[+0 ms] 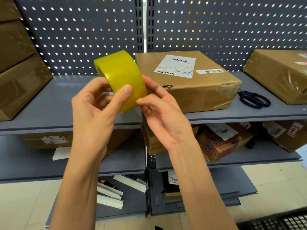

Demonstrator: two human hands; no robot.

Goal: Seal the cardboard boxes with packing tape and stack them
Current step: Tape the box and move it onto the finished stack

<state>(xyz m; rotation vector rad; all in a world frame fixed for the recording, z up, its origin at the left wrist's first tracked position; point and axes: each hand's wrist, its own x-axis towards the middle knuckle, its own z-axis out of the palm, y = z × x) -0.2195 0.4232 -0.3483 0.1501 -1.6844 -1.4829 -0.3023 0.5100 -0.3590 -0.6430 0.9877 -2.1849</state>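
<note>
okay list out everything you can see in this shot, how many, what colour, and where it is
tape roll: one, yellow, held up in front of the top shelf
labelled box: one, brown, top shelf centre, behind the roll
stacked boxes: a brown pile, top shelf far left
right box: one, brown, top shelf far right
scissors: one pair, black, top shelf between the labelled box and the right box
lower boxes: several, brown, one with a red and blue print, middle shelf
shelves: grey, with a dark pegboard backing
left hand: one, holds the roll
right hand: one, fingers at the roll's edge
</note>
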